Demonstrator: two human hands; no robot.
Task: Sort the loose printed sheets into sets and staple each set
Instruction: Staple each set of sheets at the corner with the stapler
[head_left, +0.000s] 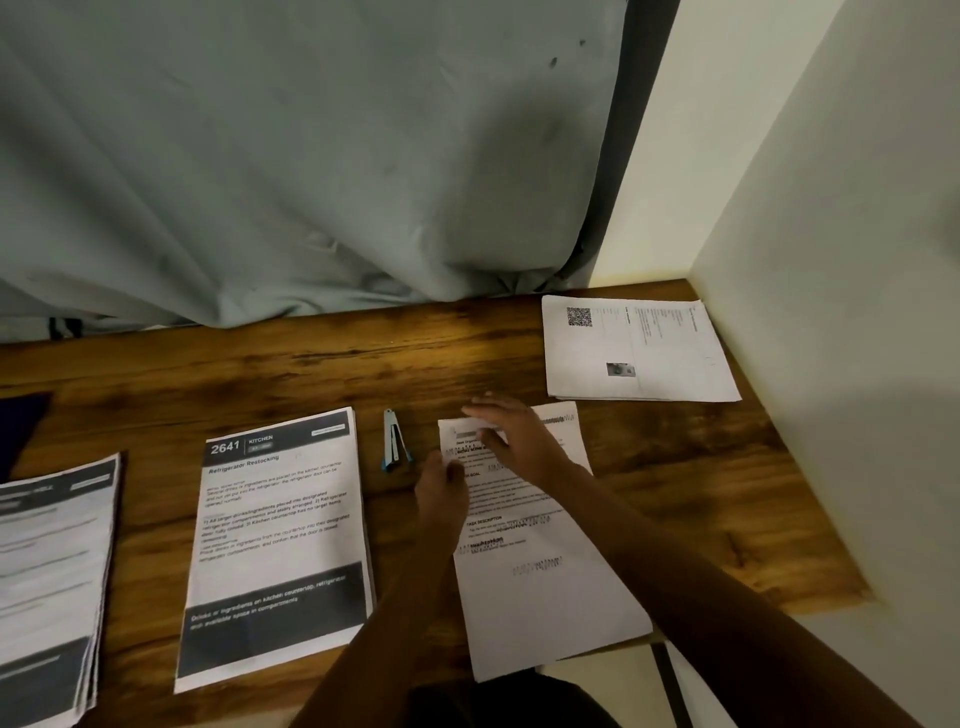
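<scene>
Stapler (396, 441) lies between 2641 stack (280, 545) and white sheets (545, 597)

Far left of the left hand (441, 491), the dark-banded stack of printed sheets (52, 582) is cut by the frame edge, text blurred. The right hand (514, 439) covers the heading of the white printed sheet (540, 571); remaining print illegible. Beyond it, the QR-coded white paper stack (639, 353) bears text too small to read

Bare surface (363, 364) is left open beyond the stapler (395, 441); reach is bounded by curtain (311, 182) behind, wall (831, 364) right.
</scene>
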